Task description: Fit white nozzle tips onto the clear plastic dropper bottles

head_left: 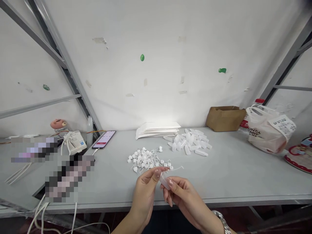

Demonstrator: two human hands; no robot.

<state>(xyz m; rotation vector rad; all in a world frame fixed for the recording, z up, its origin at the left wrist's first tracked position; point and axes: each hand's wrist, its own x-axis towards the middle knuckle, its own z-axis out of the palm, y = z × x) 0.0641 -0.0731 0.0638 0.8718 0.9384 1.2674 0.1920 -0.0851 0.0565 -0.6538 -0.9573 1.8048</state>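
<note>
My left hand [146, 188] is closed in a pinch on a thin white pump straw piece [174, 169] whose end sticks out to the right. My right hand [181, 195] grips a small clear plastic bottle [165, 182] between its fingers, just below the left fingertips. Both hands hover over the near edge of the grey table [231, 175]. Just beyond them lies a pile of small white pump caps with straws [146, 159]. Further back right lies a heap of clear small bottles [191, 143].
A stack of white bags [157, 130] lies by the wall. A brown cardboard box [225, 117], a white plastic bag [268, 128] and a red-capped bottle [258, 101] stand at the right. A phone [104, 139], a charger block [74, 142] and white cables [39, 214] lie at the left.
</note>
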